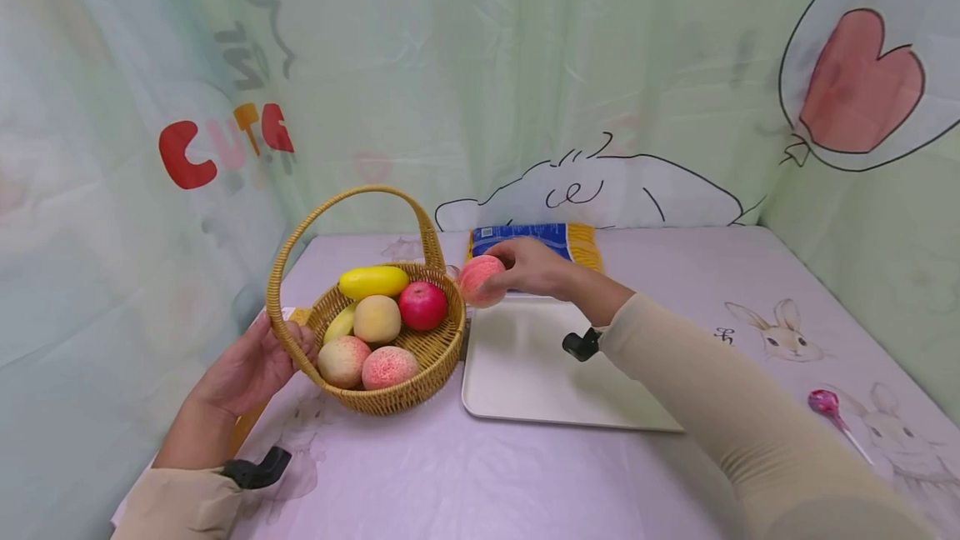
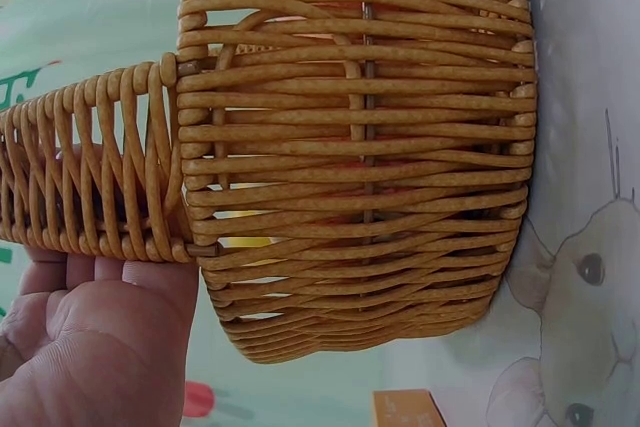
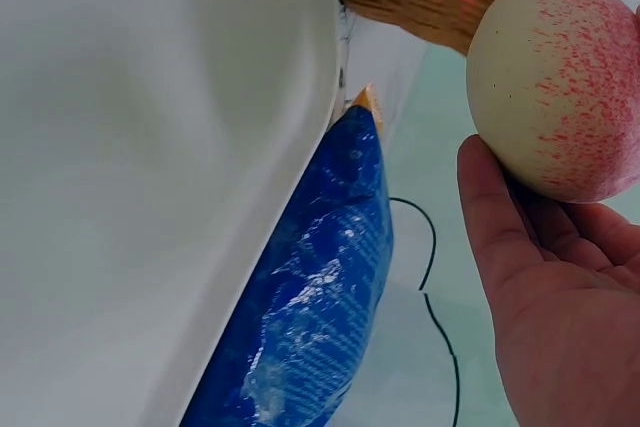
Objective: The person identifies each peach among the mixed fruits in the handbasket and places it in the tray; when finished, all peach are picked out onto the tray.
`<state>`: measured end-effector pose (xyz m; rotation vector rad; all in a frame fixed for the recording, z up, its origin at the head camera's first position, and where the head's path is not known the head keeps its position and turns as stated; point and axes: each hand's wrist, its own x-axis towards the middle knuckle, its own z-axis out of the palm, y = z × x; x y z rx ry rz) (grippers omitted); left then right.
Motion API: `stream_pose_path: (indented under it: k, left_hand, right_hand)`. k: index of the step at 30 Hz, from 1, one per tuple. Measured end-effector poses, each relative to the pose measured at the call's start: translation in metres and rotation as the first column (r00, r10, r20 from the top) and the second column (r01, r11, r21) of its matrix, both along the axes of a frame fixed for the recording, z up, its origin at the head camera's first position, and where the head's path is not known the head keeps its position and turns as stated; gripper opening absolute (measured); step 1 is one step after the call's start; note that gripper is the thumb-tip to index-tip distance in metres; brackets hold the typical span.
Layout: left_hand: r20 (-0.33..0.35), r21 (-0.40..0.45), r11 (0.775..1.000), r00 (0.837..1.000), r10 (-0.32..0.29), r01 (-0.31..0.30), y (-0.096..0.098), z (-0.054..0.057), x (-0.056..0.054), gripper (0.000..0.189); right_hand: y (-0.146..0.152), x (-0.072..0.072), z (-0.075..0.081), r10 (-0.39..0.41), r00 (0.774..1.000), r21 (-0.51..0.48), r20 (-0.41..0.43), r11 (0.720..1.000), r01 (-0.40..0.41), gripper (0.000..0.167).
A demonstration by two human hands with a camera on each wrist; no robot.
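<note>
My left hand [image 1: 251, 365] grips the wicker basket [image 1: 397, 401] where its tall handle [image 2: 90, 162] meets the rim; the fingertips are partly hidden behind the handle. Between the thumb and fingers of my right hand [image 1: 534, 267] is a pink and cream peach [image 3: 555, 87], held up just off the basket's right rim. Inside the basket lie a yellow banana [image 1: 373, 282], another yellow fruit [image 1: 340, 325] partly covered, a red apple [image 1: 422, 306], a pale yellow round fruit [image 1: 377, 319] and two pinkish peaches [image 1: 390, 367] at the near side.
Right of the basket lies a white tray [image 1: 540, 373], below my right forearm. A blue and yellow plastic bag [image 1: 528, 233] sits behind it. An orange box [image 2: 405, 407] is by my left hand. A lollipop [image 1: 825, 402] rests at the far right. Printed curtains surround the table.
</note>
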<state>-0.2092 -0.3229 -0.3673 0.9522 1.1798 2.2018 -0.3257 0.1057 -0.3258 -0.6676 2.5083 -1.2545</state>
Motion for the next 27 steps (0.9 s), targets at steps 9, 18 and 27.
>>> stream_pose_path:
  k: [9, 18, 27]
  left_hand:
    - [0.010, -0.007, 1.000, 1.000, 0.008, -0.008, -0.002, -0.001, 0.000, 0.039]
    - [0.013, -0.020, 1.000, 1.000, 0.022, -0.022, -0.001, 0.001, -0.001, 0.036]
    - [0.015, -0.001, 1.000, 1.000, 0.023, -0.023, 0.000, 0.000, 0.001, 0.035]
  right_hand:
    - [0.005, -0.010, -0.019, -0.045, 0.998, 0.036, 0.036, 0.998, 0.044, 0.054]
    - [0.002, -0.017, -0.043, -0.031, 0.999, 0.139, -0.015, 0.990, 0.033, 0.049]
    - [-0.003, -0.014, -0.047, -0.017, 0.999, 0.209, -0.040, 0.978, 0.025, 0.048]
